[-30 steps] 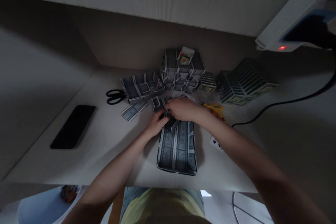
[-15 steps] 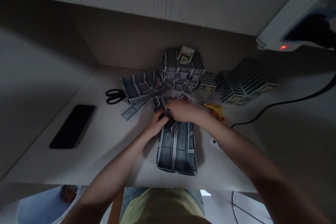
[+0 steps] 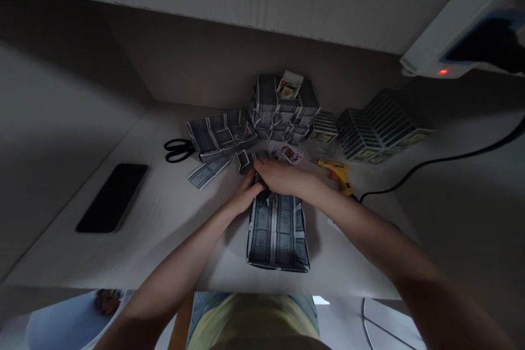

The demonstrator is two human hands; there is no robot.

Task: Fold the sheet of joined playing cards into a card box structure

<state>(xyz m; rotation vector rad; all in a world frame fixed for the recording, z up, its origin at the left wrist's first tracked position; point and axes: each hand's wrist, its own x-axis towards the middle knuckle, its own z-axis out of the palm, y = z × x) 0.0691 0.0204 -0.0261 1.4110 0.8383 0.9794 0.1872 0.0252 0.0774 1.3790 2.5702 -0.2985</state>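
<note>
An open box made of patterned playing cards (image 3: 276,232) lies in front of me near the table's front edge. Over its far end, my left hand (image 3: 246,194) and my right hand (image 3: 276,175) meet, fingers closed on a small dark folded card piece (image 3: 262,195). My fingers hide much of that piece. Just beyond my hands sits a small folded card frame (image 3: 243,161). Two joined cards (image 3: 208,173) lie flat to the left of it, and loose face-up cards (image 3: 289,153) lie behind my right hand.
Black scissors (image 3: 179,150) lie beside a card tray (image 3: 221,134) at the back left. A phone (image 3: 112,198) is at the left. Stacked card boxes (image 3: 285,106) stand at the back. A yellow glue gun (image 3: 336,172) and packs of cards (image 3: 379,128) are at the right.
My right hand has shifted slightly left and toward me, uncovering more of the face-up cards. The card box has moved a little to the right.
</note>
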